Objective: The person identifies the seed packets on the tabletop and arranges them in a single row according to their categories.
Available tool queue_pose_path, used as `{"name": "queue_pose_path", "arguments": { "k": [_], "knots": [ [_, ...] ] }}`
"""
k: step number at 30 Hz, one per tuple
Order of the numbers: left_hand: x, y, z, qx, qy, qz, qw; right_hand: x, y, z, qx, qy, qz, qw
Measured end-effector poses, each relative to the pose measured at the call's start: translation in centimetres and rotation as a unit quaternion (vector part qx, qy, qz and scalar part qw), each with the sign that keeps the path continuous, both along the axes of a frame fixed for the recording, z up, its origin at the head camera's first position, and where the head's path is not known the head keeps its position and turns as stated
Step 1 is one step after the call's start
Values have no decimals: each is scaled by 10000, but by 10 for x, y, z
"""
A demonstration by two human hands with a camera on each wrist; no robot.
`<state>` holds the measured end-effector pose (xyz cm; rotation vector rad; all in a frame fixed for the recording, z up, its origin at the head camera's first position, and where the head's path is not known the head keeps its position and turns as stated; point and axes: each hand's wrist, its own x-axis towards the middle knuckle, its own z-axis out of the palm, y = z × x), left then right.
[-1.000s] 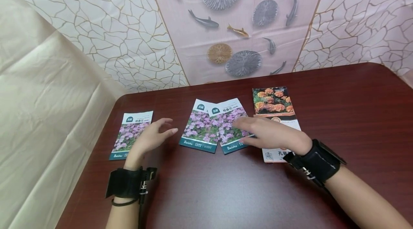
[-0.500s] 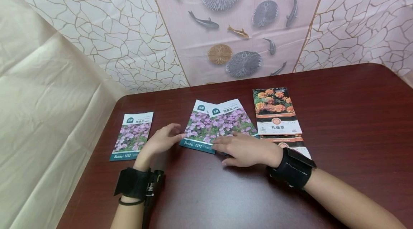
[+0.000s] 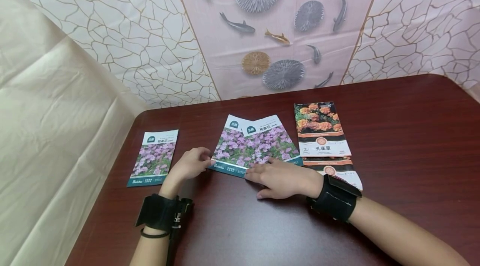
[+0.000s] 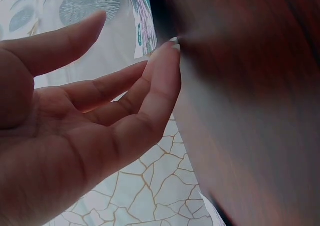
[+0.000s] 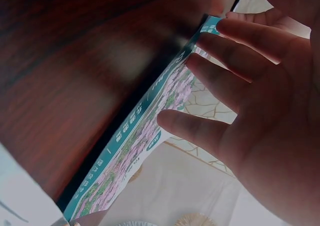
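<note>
Two flower seed packets with purple blooms lie overlapped mid-table in the head view: a left one [image 3: 227, 146] and a right one [image 3: 271, 139] partly over it. My left hand [image 3: 190, 163] is at the left packet's lower-left corner, thumb apart from the bent fingers [image 4: 162, 76]; whether it touches the packet is unclear. Spread fingers of my right hand [image 3: 286, 179] rest on the lower edge of the right packet, covering part of it. In the right wrist view those fingertips touch the purple-flower packet [image 5: 137, 141], with no thumb round it.
A third purple-flower seed packet [image 3: 151, 158] lies at the left. To the right, an orange marigold packet [image 3: 320, 122] overlaps another one [image 3: 346, 173]. The dark red table [image 3: 405, 132] meets a patterned cloth [image 3: 150, 49] behind and a cream cloth [image 3: 45, 153] at left.
Both hands have moved to the overlapped packets: the left one rightward, the right one leftward and nearer, off the marigold packets, which now show more. The packets themselves look nearly still.
</note>
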<state>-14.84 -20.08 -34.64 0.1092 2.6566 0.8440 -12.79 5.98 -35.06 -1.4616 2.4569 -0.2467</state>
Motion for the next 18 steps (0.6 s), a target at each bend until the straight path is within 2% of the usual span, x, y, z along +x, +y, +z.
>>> {"name": "queue_pose_path", "arguments": {
  "k": [6, 10, 18],
  "knots": [
    [0, 1, -1, 88, -43, 65, 9999, 1, 0, 1, 39, 10, -12, 10000],
    [0, 3, 0, 80, 40, 156, 9998, 1, 0, 1, 75, 13, -3, 10000],
    [-2, 8, -4, 309, 492, 402, 9975, 0, 2, 1, 91, -65, 11, 9999]
  ]
}}
